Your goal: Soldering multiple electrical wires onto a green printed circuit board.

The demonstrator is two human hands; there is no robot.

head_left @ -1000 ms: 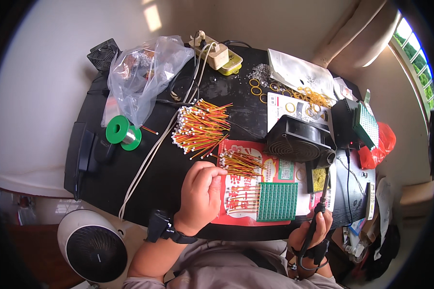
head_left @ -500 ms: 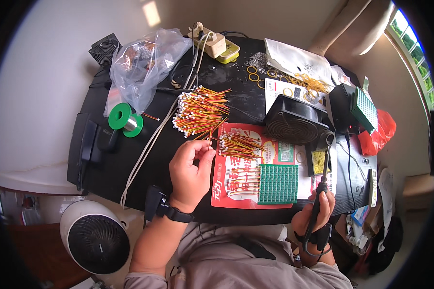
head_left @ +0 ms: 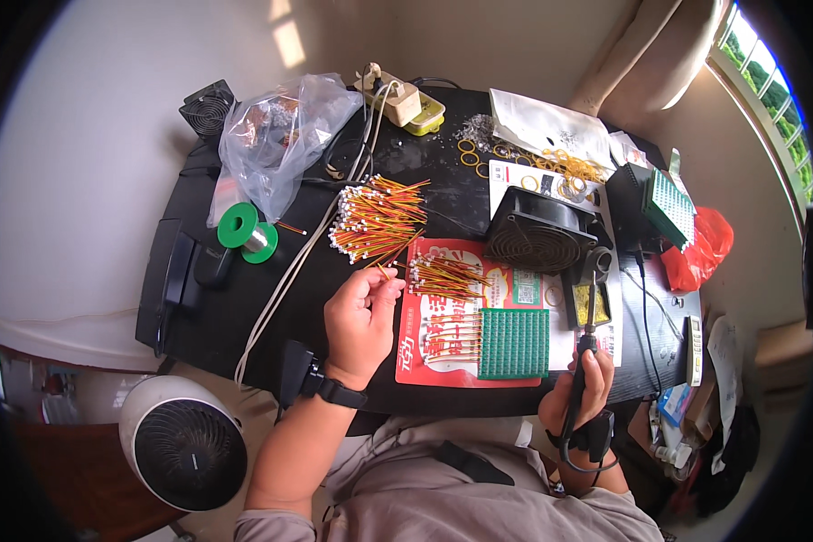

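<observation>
Centre frame: left hand (head_left: pixel 359 323) pinches a wire lead (head_left: pixel 383 271); green board (head_left: pixel 513 344) lies rightward, nearer right hand (head_left: pixel 594 383), which grips a soldering iron (head_left: pixel 588 344) pointing up-frame.

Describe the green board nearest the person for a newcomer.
On the black table, find the red sheet. The green board lies flat on its lower right, with wires lined along its left edge, unlike the tilted green panel farther right.
</observation>
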